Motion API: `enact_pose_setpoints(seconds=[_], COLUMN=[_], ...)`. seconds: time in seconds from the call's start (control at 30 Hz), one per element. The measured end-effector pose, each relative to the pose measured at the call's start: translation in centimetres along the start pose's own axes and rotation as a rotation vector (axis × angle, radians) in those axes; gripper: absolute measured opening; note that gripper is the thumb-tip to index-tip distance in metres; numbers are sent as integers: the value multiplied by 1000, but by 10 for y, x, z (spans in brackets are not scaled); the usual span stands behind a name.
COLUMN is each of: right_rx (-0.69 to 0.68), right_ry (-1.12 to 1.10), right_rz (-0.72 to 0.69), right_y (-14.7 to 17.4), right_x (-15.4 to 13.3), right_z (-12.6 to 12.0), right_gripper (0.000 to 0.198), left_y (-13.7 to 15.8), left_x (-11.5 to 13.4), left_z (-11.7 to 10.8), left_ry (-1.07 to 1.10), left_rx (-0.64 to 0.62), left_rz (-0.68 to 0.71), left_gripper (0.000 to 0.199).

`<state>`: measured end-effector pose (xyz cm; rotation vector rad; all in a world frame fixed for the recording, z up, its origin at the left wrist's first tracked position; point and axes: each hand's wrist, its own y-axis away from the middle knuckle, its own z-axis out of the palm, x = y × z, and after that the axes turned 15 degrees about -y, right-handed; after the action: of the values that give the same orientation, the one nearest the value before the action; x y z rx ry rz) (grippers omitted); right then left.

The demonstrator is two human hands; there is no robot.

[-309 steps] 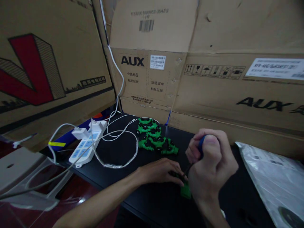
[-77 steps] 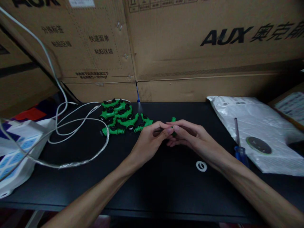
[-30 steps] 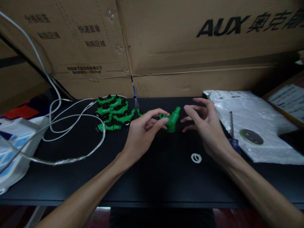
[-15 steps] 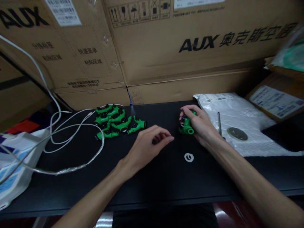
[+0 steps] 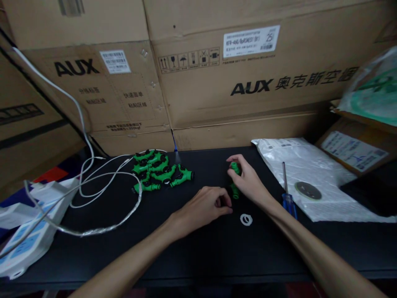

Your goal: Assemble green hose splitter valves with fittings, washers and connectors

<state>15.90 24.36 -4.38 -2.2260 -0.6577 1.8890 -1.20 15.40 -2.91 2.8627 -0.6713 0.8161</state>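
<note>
My right hand (image 5: 248, 180) is closed around a green Y-shaped hose splitter (image 5: 235, 169); its upper and lower ends show beside the fingers. To the left of it, my left hand (image 5: 209, 207) is closed with thumb and fingertips together. A small dark bit may be at those tips, but I cannot make it out. White ring-shaped washers (image 5: 246, 219) lie on the black table just below the right hand. Several more green splitters with black fittings (image 5: 159, 170) lie in a cluster to the left.
White cables (image 5: 108, 229) loop across the left side beside a power strip (image 5: 40, 231). At the right, a blue-handled screwdriver (image 5: 288, 203) and a round metal disc (image 5: 308, 190) rest on a white plastic mailer (image 5: 325, 209). Large cardboard boxes (image 5: 201, 103) wall off the back.
The view has tilted upward. My right hand has turned the splitter, so its open end no longer faces me. My left hand has come closer to the right hand, fingers still together.
</note>
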Motion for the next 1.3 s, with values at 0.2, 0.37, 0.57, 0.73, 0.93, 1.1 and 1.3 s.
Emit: enact_pose_setpoints(seconds=[0.2, 0.37, 0.57, 0.73, 0.93, 1.1, 1.3], right_rx=[-178, -339, -461, -499, -537, -541, -528], right_ry=[59, 68, 1, -69, -144, -191, -267], right_rz=[18, -11, -23, 17, 97, 141, 242], right_y=[3, 8, 19, 22, 27, 32, 35], right_x=[-5, -19, -32, -38, -42, -45, -50], right_z=[-1, 4, 13, 16, 20, 19, 18], right_gripper=[28, 16, 23, 20, 19, 31, 41], left_y=[4, -1, 3, 6, 8, 9, 12], left_x=[-22, -31, -32, -26, -19, -16, -14], left_z=[-27, -39, -31, -27, -26, -24, -19], left_ry=[199, 384, 632, 706, 771, 772, 787], left_rx=[190, 346, 382, 369, 364, 388, 354], left_rz=[-125, -152, -159, -148, -160, -175, -146], left_gripper=[21, 19, 19, 17, 17, 20, 22])
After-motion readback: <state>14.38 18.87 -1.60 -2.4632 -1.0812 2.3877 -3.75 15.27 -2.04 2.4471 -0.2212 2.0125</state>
